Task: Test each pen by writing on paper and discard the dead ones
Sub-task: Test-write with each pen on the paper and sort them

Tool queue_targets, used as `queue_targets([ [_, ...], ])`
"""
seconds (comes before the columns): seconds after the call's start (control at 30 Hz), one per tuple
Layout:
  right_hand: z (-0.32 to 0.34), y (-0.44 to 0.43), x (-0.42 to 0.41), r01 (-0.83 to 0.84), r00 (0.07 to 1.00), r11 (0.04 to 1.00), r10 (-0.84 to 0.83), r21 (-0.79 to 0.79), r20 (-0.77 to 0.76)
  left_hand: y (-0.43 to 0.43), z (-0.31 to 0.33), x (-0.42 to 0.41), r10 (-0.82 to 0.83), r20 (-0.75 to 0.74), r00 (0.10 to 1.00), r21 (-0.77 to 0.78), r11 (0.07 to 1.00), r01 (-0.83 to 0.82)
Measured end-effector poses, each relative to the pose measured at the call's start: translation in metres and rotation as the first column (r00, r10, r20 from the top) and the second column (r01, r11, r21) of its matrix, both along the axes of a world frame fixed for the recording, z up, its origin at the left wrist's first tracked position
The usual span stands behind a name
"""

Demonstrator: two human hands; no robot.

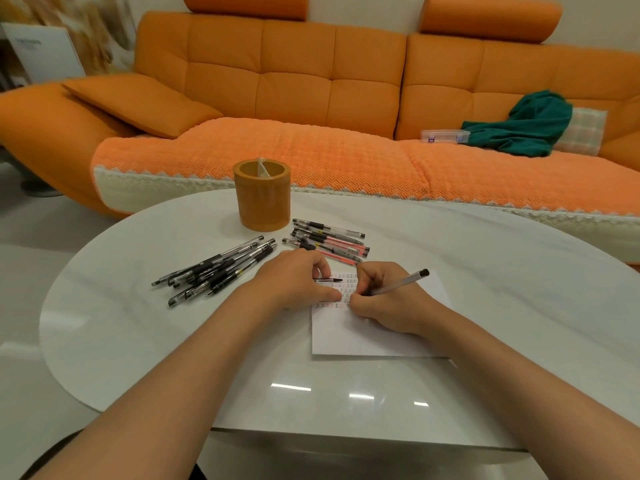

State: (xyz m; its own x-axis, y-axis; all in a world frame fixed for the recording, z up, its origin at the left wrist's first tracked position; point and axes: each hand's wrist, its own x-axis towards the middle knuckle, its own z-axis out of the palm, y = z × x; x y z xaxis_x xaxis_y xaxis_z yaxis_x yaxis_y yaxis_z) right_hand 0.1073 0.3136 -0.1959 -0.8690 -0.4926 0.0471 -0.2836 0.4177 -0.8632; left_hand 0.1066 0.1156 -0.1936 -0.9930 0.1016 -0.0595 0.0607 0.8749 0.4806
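A white sheet of paper (374, 336) lies on the white table (145, 341), with rows of small written marks near its top. My right hand (388, 303) grips a clear pen (401, 282), its tip down on the paper among the marks. My left hand (294, 282) rests on the paper's upper left corner and pinches a pen cap (329, 280) between thumb and fingers. A pile of several black-grip pens (218, 268) lies to the left. A second group of several pens (329, 240), some with red barrels, lies just beyond my hands.
An orange-brown cylindrical holder (262, 194) stands at the table's far side, behind the pens. Beyond the table is an orange sofa (294, 98) with a green cloth (523, 126) and a clear plastic box (445, 136) on its seat.
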Motion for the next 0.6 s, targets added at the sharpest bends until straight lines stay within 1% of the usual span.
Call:
queue_targets([
  [0.2,-0.0016,0.0022,-0.0013,-0.003,1.000,1.000,0.003,0.017,0.001,0.0003,-0.0004,0.0000,0.002,0.004,1.000,-0.001,1.000,-0.002],
  [0.6,-0.0012,0.0016,-0.0011,-0.008,1.000,1.000,0.008,-0.027,0.010,0.0004,-0.0002,0.0003,0.000,0.008,1.000,0.001,1.000,0.000],
])
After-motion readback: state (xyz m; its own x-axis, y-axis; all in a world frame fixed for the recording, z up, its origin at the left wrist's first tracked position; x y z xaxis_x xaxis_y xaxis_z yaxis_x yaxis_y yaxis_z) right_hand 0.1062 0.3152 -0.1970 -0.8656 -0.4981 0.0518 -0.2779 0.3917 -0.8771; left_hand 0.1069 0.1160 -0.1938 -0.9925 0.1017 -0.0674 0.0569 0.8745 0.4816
